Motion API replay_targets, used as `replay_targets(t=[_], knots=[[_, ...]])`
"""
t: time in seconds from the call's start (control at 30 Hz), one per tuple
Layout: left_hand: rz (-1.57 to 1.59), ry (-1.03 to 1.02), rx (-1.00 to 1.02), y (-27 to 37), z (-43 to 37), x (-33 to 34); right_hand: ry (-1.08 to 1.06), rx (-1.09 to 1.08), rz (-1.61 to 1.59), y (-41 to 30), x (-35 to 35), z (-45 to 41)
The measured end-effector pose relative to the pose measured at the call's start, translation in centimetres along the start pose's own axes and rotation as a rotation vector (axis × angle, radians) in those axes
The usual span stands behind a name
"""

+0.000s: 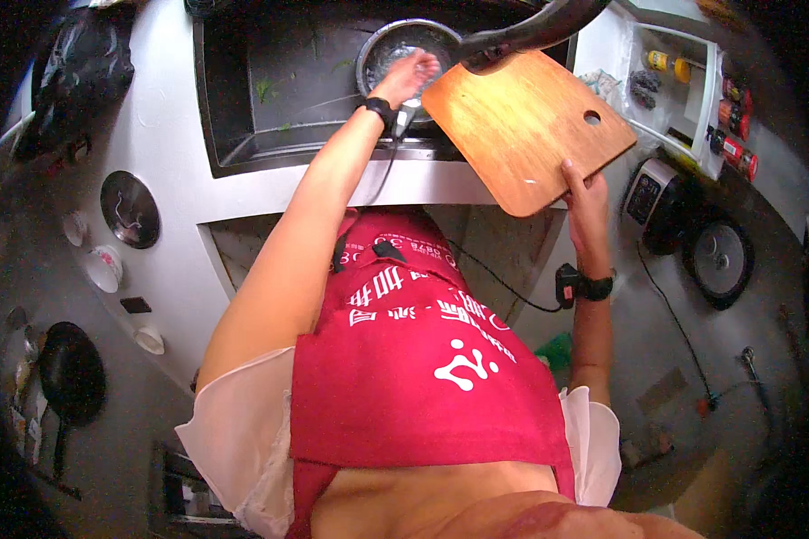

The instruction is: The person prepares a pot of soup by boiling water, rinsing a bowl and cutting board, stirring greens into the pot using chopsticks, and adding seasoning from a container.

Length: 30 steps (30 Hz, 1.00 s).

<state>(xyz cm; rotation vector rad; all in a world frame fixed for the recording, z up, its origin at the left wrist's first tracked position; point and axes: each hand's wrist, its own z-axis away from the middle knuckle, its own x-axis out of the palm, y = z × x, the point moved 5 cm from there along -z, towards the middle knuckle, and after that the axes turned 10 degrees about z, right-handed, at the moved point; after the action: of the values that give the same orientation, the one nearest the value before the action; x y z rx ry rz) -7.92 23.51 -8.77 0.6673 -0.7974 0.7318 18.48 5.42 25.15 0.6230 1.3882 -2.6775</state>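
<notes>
My right hand [585,195] grips the lower right edge of a wooden cutting board [526,131], its thumb on the upper face. The board is tilted over the right part of the dark sink [310,74] and has a round hole near its right end. My left hand [411,75] is over a round metal basin [367,57] in the sink, fingers extended and nothing seen in them. Water shows in the basin. A dark curved faucet [499,47] reaches over the basin and the board's upper left corner. Green vegetable scraps [264,89] lie in the sink.
On the left counter are a round metal lid [129,209] and bowls [102,268]; a black frying pan [73,374] is farther down. At right are a clear-sided container [667,81], red-capped jars [738,155] and a black appliance [654,199]. A black bag [81,67] lies at upper left.
</notes>
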Motion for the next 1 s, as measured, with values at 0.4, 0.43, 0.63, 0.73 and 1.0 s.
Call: replay_targets(t=[0.4, 0.43, 0.63, 0.73, 1.0], knots=[[-1.437, -0.67, 0.568, -6.6, 19.7, 24.6, -0.03, -0.022, -0.156, -1.1, 0.9, -3.6], [-1.432, -0.665, 0.572, -6.2, 19.1, 23.6, -0.03, -0.015, -0.159, -1.0, 0.7, -3.5], [-1.689, -0.46, 0.8, -4.4, 9.4, 11.0, -0.002, -0.03, -0.132, 0.3, -1.0, -1.4], [-1.503, -0.028, 0.659, -1.2, 2.5, 3.2, 0.003, -0.021, -0.125, -0.7, -1.1, -0.6], [-0.704, 0.161, 0.339, -1.0, 1.3, 1.0, 0.003, -0.028, 0.055, 1.4, -2.1, -0.1]])
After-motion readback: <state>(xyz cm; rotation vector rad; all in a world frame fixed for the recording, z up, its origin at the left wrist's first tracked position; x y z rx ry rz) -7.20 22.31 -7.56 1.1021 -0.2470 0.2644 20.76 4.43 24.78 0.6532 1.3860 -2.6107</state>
